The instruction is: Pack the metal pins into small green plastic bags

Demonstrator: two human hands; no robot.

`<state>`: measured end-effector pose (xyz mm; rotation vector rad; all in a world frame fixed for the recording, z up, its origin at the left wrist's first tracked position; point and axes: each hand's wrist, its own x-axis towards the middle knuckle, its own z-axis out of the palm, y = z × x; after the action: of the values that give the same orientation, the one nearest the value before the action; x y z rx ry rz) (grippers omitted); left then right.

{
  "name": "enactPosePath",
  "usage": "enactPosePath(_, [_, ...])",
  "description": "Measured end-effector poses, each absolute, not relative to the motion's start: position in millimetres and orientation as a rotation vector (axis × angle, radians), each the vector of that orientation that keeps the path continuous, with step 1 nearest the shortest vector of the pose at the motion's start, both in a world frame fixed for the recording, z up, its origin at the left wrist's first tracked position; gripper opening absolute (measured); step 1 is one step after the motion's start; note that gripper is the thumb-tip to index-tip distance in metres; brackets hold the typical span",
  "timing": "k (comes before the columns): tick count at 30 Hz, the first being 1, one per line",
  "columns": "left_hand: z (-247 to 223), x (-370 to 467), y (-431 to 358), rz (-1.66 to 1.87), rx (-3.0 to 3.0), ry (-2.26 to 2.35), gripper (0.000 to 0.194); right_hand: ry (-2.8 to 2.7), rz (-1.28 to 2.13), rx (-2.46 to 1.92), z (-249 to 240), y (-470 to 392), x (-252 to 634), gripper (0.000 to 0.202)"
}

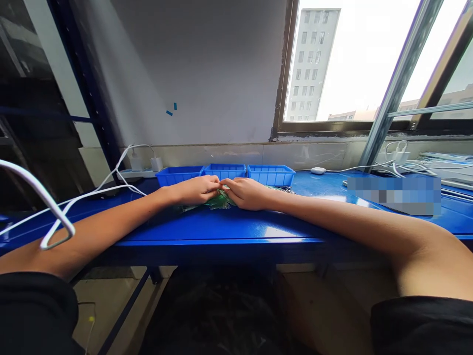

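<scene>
My left hand point(199, 190) and my right hand point(247, 193) meet over the blue table, fingertips bent and pinched together. What sits between the fingertips is too small and covered to make out. Just beneath them lies a heap of crinkled green and clear plastic point(220, 201), partly hidden by both hands; its exact kind does not show. Behind the hands stand a left blue bin point(180, 172), a middle blue bin point(224, 170) and a right blue bin point(271, 174) in a row. Some small dark pieces point(286, 189) show past my right wrist.
White cables point(120, 170) run across the table's left side, and one loops near my left forearm. A small white device point(318, 170) lies at the back right. Farther right are a blurred-out flat object point(395, 195) and bundled cables point(399, 165). The blue table's front edge point(221, 241) faces me.
</scene>
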<state>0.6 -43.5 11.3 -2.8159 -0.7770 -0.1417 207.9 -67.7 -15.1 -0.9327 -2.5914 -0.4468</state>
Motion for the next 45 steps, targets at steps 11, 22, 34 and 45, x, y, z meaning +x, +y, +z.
enactPosePath(11, [13,3,-49,-0.311,-2.743,-0.894,0.038,-2.529,-0.216,-0.937,-13,-66,208,0.034])
enactPosePath(22, [14,9,-54,-1.026,-2.703,-1.339,0.04,-2.188,-0.668,-0.69,-21,-63,212,0.044])
enactPosePath(34, [12,9,-63,-0.782,-2.902,-0.984,0.058,-2.177,-0.451,-0.889,-18,-68,207,0.035])
enactPosePath(45, [2,1,-42,-0.801,-2.628,-1.045,0.025,-1.97,-0.071,-0.793,-17,-61,203,0.019])
